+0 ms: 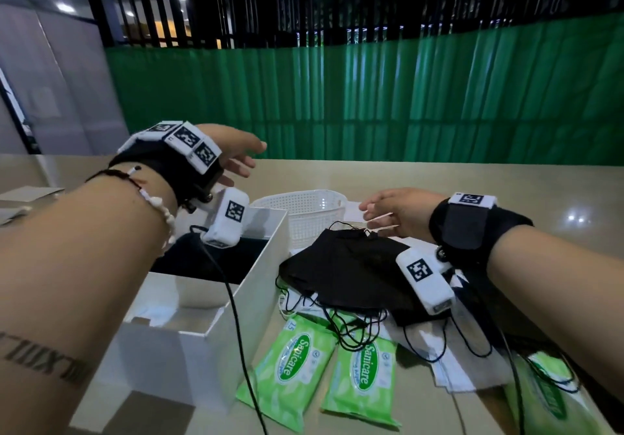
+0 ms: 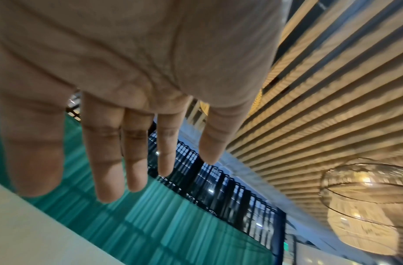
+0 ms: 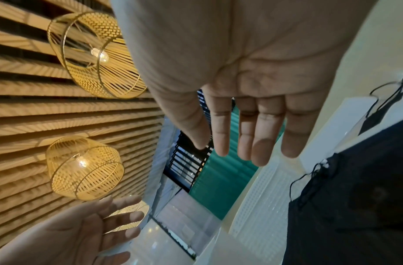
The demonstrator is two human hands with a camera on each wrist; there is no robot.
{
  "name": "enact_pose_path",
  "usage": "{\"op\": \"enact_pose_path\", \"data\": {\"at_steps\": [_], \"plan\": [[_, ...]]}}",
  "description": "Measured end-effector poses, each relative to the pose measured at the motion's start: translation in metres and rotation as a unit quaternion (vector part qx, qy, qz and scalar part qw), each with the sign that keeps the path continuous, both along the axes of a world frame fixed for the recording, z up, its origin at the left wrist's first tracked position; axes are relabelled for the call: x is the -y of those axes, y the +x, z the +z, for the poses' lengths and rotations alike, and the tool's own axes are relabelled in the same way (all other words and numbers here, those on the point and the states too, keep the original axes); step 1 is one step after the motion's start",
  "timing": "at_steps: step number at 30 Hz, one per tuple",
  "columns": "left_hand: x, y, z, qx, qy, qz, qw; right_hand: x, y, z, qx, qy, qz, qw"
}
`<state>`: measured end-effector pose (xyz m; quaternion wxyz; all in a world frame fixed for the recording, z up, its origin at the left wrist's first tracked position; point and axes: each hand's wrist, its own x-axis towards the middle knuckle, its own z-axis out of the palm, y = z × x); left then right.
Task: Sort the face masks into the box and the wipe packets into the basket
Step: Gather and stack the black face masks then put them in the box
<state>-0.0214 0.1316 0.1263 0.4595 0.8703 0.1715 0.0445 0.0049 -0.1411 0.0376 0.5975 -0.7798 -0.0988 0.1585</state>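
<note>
A pile of black face masks (image 1: 347,272) with tangled ear loops lies mid-table, over some white masks (image 1: 469,363). Two green wipe packets (image 1: 290,367) (image 1: 363,380) lie at the front, and a third (image 1: 547,394) is at the right edge. The white box (image 1: 233,303) stands open to the left of the pile, the white mesh basket (image 1: 304,215) behind it. My left hand (image 1: 236,157) hovers above the box's far end with its fingers spread and nothing in it. My right hand (image 1: 385,215) hangs flat and empty over the masks, beside the basket (image 3: 259,193).
The beige table (image 1: 472,184) runs back to a green screen (image 1: 371,96). Grey papers (image 1: 30,194) lie at the far left. A black cable (image 1: 236,316) from my left wrist crosses the box. Woven ceiling lamps (image 3: 93,53) show in the wrist views.
</note>
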Motion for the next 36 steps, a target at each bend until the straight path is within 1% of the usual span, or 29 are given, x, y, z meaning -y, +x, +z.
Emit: {"op": "enact_pose_path", "data": {"at_steps": [4,7,10,13,17,19,21,22,26,29,31,36], "plan": [[0.052,0.007,-0.004,0.001,0.009,-0.060,0.998,0.042,0.001,-0.004,0.000,0.009,-0.050,0.999],[0.084,0.010,-0.014,-0.014,0.009,-0.100,0.995,0.070,-0.002,-0.012,-0.007,-0.007,-0.084,0.996],[0.106,0.012,-0.033,-0.031,0.003,-0.118,0.993,0.095,-0.007,-0.021,-0.021,-0.023,-0.121,0.992],[0.119,0.013,-0.062,-0.062,0.000,-0.135,0.989,0.120,-0.010,-0.031,-0.047,-0.037,-0.132,0.989],[0.129,0.009,-0.100,-0.105,-0.012,-0.128,0.986,0.150,-0.013,-0.047,-0.057,-0.125,-0.155,0.978],[0.133,0.008,-0.116,-0.127,0.028,-0.144,0.981,0.160,-0.015,-0.056,-0.060,-0.169,-0.157,0.971],[0.132,0.008,-0.133,-0.119,0.070,-0.137,0.981,0.166,-0.016,-0.063,-0.060,-0.224,-0.142,0.962],[0.131,0.007,-0.142,-0.119,0.070,-0.125,0.982,0.169,-0.016,-0.068,-0.056,-0.254,-0.134,0.956],[0.122,0.006,-0.173,-0.131,0.025,-0.081,0.988,0.180,-0.014,-0.076,-0.035,-0.340,-0.130,0.931],[0.116,0.005,-0.180,-0.122,0.017,-0.058,0.991,0.186,-0.012,-0.074,-0.023,-0.378,-0.153,0.913],[0.113,0.004,-0.182,-0.120,0.020,-0.053,0.991,0.193,-0.011,-0.073,-0.020,-0.412,-0.176,0.894],[0.109,0.001,-0.187,-0.114,0.027,-0.041,0.992,0.208,-0.010,-0.081,-0.062,-0.461,-0.221,0.857]]}}
